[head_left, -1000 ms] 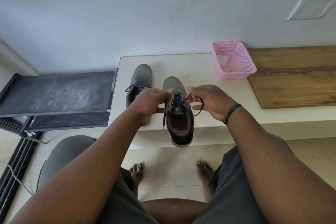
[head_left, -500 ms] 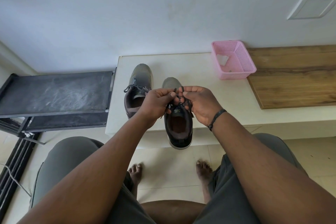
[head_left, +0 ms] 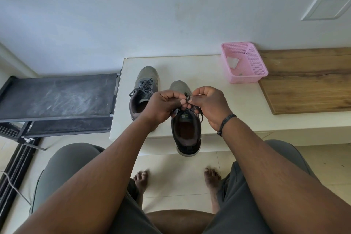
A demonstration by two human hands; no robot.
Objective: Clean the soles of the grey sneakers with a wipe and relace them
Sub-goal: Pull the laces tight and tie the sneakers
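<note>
Two grey sneakers stand upright on a white bench (head_left: 209, 74), toes toward the wall. The left sneaker (head_left: 146, 81) is laced, its dark lace ends loose. The right sneaker (head_left: 187, 131) has its heel hanging over the bench's front edge. Over its tongue my left hand (head_left: 163, 106) and my right hand (head_left: 209, 104) meet, each pinching the dark shoelace (head_left: 187, 98), which forms a small loop between the fingertips. A white wipe (head_left: 233, 62) lies in the pink basket (head_left: 258, 74).
The pink basket stands at the back of the bench against the wall. A wooden board (head_left: 307, 81) covers the bench's right part. A dusty black rack (head_left: 57, 97) stands left of the bench. My knees and bare feet are below, on a tiled floor.
My hands, apart a second ago with the lace stretched out to the right, have come together over the right sneaker's tongue and now hold a small loop of lace.
</note>
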